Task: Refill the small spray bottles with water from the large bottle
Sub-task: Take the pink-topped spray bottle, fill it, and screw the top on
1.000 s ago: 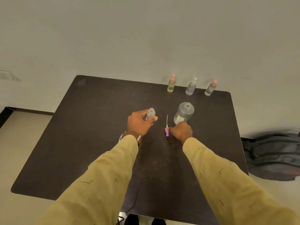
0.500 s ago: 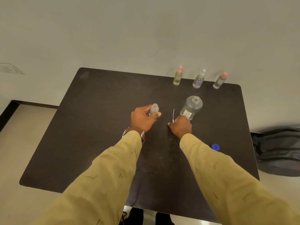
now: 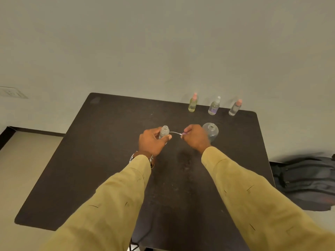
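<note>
My left hand point(image 3: 153, 143) grips a small clear spray bottle point(image 3: 164, 131) with its neck uncapped, upright on the dark table point(image 3: 101, 160). My right hand point(image 3: 194, 137) pinches the purple spray top point(image 3: 183, 134), lifted off the table, its thin white dip tube point(image 3: 175, 132) pointing left toward the bottle's neck. The large clear bottle point(image 3: 211, 132) stands uncapped just right of my right hand, partly hidden by it. Three capped small spray bottles stand along the far edge: a yellowish one point(image 3: 192, 104), a purple-labelled one point(image 3: 214, 106) and a clear one point(image 3: 234, 108).
A dark backpack point(image 3: 308, 180) lies on the floor beyond the table's right edge. A wall socket point(image 3: 11, 92) sits on the wall at far left. A cable point(image 3: 143, 236) hangs off the near table edge.
My right hand has picked the purple spray top up from the table and swung it left, with the tube now aimed at the small bottle. The view has tilted; the blue cap is out of sight.
</note>
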